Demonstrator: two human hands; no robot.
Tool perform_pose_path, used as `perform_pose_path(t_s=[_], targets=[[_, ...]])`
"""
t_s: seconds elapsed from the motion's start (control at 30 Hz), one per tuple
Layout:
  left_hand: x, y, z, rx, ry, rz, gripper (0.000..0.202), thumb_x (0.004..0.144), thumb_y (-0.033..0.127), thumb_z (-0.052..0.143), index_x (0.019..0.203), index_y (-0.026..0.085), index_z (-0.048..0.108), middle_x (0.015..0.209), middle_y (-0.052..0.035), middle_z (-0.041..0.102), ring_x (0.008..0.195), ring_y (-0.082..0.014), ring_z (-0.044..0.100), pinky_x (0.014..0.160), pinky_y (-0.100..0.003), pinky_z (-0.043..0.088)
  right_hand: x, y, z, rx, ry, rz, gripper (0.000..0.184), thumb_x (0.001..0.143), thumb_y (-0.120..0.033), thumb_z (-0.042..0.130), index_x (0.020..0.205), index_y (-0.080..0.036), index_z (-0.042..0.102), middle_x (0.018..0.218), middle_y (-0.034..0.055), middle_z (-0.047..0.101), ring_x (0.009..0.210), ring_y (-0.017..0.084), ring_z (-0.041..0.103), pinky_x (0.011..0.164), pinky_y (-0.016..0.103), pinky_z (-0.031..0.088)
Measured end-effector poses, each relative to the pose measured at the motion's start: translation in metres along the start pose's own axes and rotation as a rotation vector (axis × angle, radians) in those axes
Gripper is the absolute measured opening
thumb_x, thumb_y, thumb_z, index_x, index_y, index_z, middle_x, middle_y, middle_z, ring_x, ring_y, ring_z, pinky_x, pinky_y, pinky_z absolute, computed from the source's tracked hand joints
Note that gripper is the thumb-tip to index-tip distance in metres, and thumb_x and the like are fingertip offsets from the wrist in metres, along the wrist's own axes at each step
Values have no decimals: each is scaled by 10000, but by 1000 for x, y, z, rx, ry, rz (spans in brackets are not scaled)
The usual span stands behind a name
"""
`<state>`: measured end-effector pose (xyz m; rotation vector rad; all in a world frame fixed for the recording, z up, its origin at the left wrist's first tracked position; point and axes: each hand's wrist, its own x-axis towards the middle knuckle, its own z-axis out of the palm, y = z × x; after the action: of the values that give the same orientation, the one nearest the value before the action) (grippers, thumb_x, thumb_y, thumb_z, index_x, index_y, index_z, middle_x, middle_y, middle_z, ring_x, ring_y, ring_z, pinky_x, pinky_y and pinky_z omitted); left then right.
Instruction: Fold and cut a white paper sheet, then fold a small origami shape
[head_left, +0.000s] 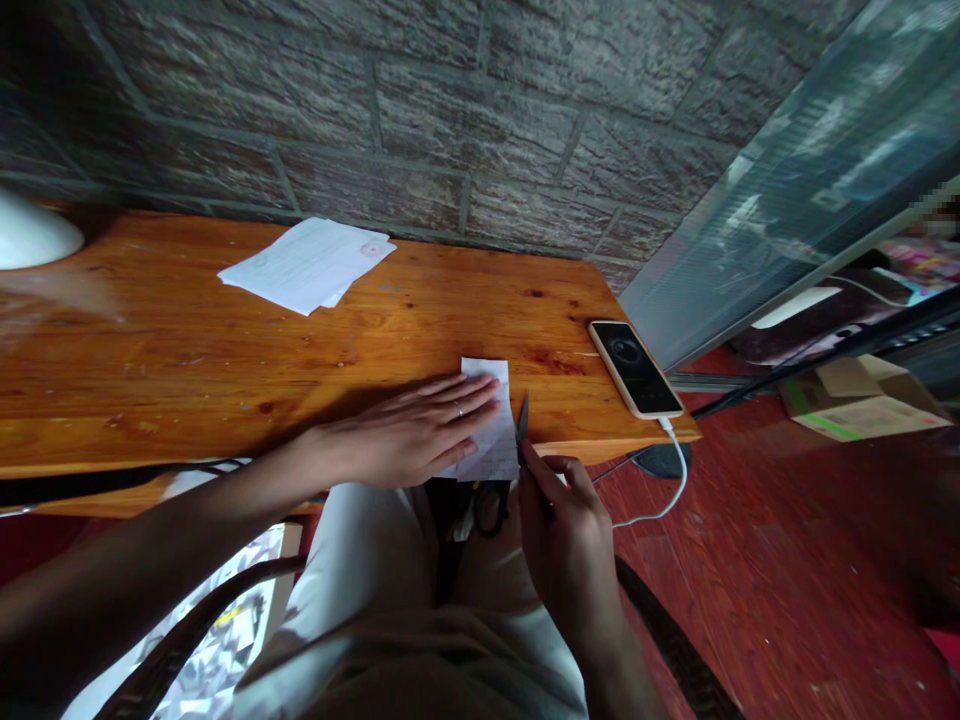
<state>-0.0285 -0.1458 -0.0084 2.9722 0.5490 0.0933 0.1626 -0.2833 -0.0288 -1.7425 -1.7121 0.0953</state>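
Observation:
My left hand [420,430] lies flat at the table's front edge, fingers stretched out and a ring on one of them. It presses on a narrow, folded-looking piece of white paper [491,440], whose lower end reaches the edge. Just right of the paper, my right hand [566,515] is closed around a small knife [523,418] with a pointed dark blade directed away from me. The blade is beside the paper's right side; the handle is mostly hidden in my fingers. Below the paper, a black loop [491,510], perhaps a scissors handle, shows over my lap.
Several printed sheets [307,262] lie at the back of the wooden table [450,300], against a stone-patterned wall. A phone [634,368] with a white cable [684,465] rests near the right edge. A cardboard box [862,400] stands on the red floor to the right.

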Motion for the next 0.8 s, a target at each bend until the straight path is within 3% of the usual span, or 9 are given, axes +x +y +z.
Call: perform_pose_path(t_s=[0.2, 0.5, 0.8], targets=[[-1, 1, -1, 29, 8, 27, 543, 1028, 387, 239, 1534, 193, 273, 1621, -35, 175, 1505, -193, 123, 1234, -357, 124, -4, -1, -3, 3, -17, 26, 337, 945, -207, 514, 1249, -188, 659, 1023, 111, 637, 829, 162, 677, 719, 272, 574], [-1, 2, -2, 41, 11, 35, 530, 1024, 354, 278, 1526, 184, 291, 1613, -49, 192, 1501, -185, 148, 1236, -360, 119, 12, -9, 0, -29, -6, 27, 353, 947, -186, 490, 1260, -196, 653, 940, 95, 651, 815, 178, 669, 736, 303, 552], [-3, 1, -1, 40, 28, 47, 532, 1027, 367, 262, 1534, 207, 268, 1618, -25, 190, 1503, -164, 133, 1235, -338, 105, 3, -2, -1, -14, 5, 18, 345, 941, -187, 509, 1253, -210, 655, 964, 94, 644, 841, 172, 667, 751, 301, 563]])
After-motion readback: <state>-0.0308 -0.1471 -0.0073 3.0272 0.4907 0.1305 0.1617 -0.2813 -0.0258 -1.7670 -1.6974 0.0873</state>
